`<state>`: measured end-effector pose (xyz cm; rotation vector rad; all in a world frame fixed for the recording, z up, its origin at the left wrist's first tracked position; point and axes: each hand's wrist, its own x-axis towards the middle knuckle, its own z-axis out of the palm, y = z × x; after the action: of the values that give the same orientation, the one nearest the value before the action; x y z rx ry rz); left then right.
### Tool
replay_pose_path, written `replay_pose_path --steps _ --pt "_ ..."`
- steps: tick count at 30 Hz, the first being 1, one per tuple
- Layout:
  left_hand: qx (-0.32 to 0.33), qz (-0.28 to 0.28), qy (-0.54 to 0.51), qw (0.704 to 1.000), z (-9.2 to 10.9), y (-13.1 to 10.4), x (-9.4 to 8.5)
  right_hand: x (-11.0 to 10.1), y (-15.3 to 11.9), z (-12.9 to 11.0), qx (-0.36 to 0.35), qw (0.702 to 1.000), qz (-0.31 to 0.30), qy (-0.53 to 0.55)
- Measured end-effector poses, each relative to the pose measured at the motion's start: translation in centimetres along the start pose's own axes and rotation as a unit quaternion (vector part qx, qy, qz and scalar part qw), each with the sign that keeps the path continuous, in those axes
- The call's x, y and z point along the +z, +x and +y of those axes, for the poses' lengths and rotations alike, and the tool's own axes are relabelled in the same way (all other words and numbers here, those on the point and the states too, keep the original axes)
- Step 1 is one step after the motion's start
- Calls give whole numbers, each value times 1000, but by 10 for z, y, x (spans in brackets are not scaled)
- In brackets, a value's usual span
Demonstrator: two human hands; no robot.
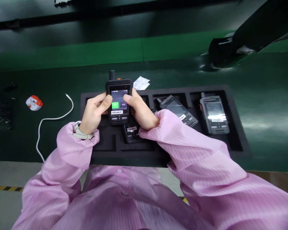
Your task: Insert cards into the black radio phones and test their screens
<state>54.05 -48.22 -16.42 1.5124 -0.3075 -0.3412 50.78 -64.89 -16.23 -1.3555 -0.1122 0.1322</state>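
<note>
Left hand (pixel 94 110) and right hand (pixel 144 110) pinch the sides of a rugged handheld radio (pixel 119 100), raised above the left half of a black foam tray (pixel 134 154). Both thumbs are on the front, the left at the edge of the lit screen, the right over its right-hand portion; whether that thumb presses the glass cannot be told. Most fingers are hidden behind the casing. Upright to the viewer, the device shows a stubby antenna, a green on-screen button beside a dark one, and a barcode label below.

Three more handhelds lie in the tray: one (pixel 132 134) near its middle, partly hidden by the right arm; one (pixel 179 110) tilted, right of its middle; and one (pixel 215 113) nearly straight in its right-end compartment, glare across the screen.

White paper slips (pixel 141 83) rest just behind the tray on a dark green workbench (pixel 266 127). Left of the tray, a white cable (pixel 54 118) curls toward the bench's front edge, with an orange-and-white object (pixel 34 103) farther out. Behind the tray's right end slants a thick black tube (pixel 252 35). In front of the tray is the worker's pink striped smock (pixel 110 198), a pale wrist strap (pixel 81 131) showing at the left cuff.
</note>
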Motion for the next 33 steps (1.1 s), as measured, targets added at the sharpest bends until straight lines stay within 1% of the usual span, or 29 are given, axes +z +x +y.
replay_pose_path --steps 5,9,21,25,29,33 --pt "4 7 3 1000 0 0 0 0 -2 -8 0 999 -1 -48" --pt "11 7 5 1000 1 0 0 0 -1 -7 -12 998 -1 -64" --pt "17 3 2 1000 1 0 0 2 0 0 -28 997 6 -71" --pt "20 2 0 1000 0 0 0 -1 0 -2 -24 997 -13 -77" --pt "13 0 1 1000 0 0 0 -5 0 -4 -39 996 -33 -73" --pt "11 0 -1 1000 1 -1 0 -5 0 -5 -33 996 -28 -74"
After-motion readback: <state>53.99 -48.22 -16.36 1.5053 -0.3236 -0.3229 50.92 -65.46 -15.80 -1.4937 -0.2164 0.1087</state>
